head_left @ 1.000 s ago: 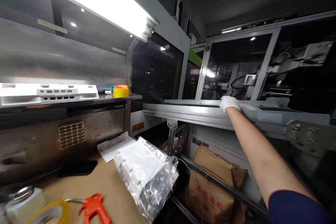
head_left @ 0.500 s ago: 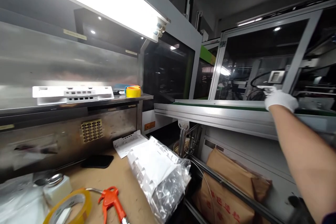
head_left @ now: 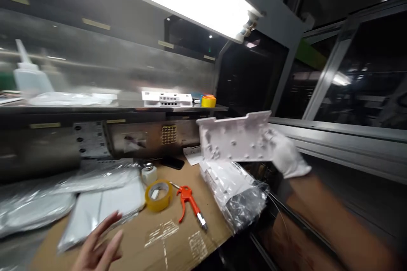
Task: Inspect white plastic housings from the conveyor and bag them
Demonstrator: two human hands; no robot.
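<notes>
Brown surface (head_left: 140,243) shows between the bare left hand (head_left: 100,245) and the orange air gun (head_left: 187,194); bagged white parts (head_left: 222,182) lie along its right edge. The white panel (head_left: 235,139) appears just above those parts, 1 end pinched in the fingers of the gloved right hand (head_left: 288,154), blurred and partly hidden. The left hand's fingers are spread near plastic-wrapped white pieces (head_left: 119,194).

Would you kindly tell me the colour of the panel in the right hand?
The panel is white, seen in the head view.
</notes>
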